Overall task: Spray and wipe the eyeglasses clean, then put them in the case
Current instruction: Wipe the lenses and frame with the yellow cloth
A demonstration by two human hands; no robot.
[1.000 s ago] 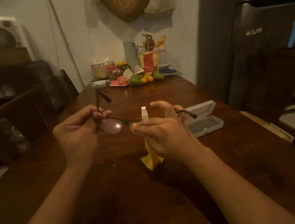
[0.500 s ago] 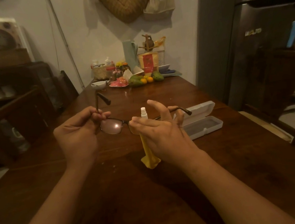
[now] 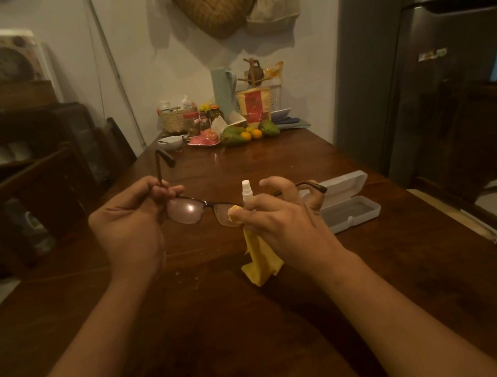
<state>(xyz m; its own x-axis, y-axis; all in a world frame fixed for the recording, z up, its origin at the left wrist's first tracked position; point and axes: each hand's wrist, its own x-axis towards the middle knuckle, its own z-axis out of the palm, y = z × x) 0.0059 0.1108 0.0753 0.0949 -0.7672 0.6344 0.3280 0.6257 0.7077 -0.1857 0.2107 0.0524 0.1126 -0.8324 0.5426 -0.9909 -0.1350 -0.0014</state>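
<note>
1. Left hand [image 3: 128, 224]: bare, knuckles creased; left forearm [image 3: 84, 344] bare, reaching in from 7 o'clock.
2. Right hand [image 3: 282, 224]: bare, tendons ridging its back; right forearm [image 3: 400, 319] bare, from 5 o'clock.

The glasses [image 3: 188, 211], thin dark frame and clear lenses, are held level above the desk [image 3: 253, 336] at frame centre. Their temples are unfolded: one sticks up at centre left, the other reaches right. A yellow cloth [image 3: 260, 261] is pressed on the right-hand lens, its tail hanging down. A small white spray bottle [image 3: 246, 190] stands upright just behind. The pale case [image 3: 351, 213] lies open on the desk, centre right.
</note>
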